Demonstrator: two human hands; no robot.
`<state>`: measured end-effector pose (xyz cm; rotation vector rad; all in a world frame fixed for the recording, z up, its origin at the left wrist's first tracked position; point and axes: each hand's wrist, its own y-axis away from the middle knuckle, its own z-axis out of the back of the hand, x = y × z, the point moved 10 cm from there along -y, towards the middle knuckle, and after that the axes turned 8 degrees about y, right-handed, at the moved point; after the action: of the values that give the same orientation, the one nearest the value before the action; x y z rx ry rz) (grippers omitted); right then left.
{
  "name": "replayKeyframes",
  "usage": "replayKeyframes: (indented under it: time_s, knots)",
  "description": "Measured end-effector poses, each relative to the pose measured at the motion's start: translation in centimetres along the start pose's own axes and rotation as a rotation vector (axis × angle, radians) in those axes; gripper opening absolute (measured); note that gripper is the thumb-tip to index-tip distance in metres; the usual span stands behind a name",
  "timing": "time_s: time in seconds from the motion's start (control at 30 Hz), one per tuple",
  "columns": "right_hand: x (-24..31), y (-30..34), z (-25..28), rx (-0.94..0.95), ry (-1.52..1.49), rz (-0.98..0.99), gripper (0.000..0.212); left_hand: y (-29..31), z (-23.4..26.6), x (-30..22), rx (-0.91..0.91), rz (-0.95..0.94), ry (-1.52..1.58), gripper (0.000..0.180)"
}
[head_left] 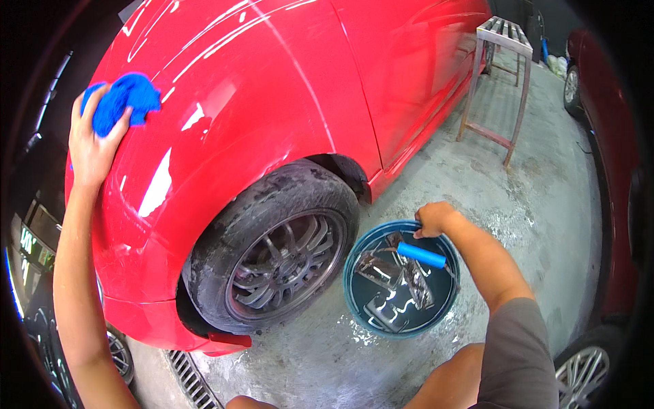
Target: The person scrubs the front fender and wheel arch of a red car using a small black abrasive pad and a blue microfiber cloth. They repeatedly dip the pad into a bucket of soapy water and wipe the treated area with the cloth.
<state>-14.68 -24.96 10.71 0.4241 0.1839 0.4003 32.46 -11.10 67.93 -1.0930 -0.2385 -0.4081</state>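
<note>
My left hand [97, 146] presses a bunched blue cloth [137, 95] against the front of the red car [266, 82], its fingers closed round the cloth. On the right, my right hand [436, 219] grips the rim of a round dark-teal bucket [351, 290] beside the front wheel [283, 252]. Dark water fills part of the bucket. In it lie a bright blue cylindrical piece [422, 255] and several dark, wet, flat pieces [417, 283] whose kind I cannot make out. White streaks of wetness show on the car's fender.
A metal trestle stand [505, 35] stands beside the red car at the back right. Another dark red car [623, 225] is parked along the right edge. A floor drain grate [191, 379] lies at the lower left, and the grey concrete floor [538, 225] looks wet near the bucket.
</note>
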Motion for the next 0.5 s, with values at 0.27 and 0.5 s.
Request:
replayKeyframes:
  time_s: [0.27, 0.5]
  knots:
    - [-1.2, -0.1, -4.0, 0.069, -0.094, 0.121, 0.047, -0.5, 0.6, -1.4, 0.040, 0.024, 0.032, 0.056]
    - [-11.0, 8.1, -10.3, 0.108, -0.341, -0.099, 0.049, -0.9, 0.3, -1.8, 0.066, 0.079, 0.070, 0.059]
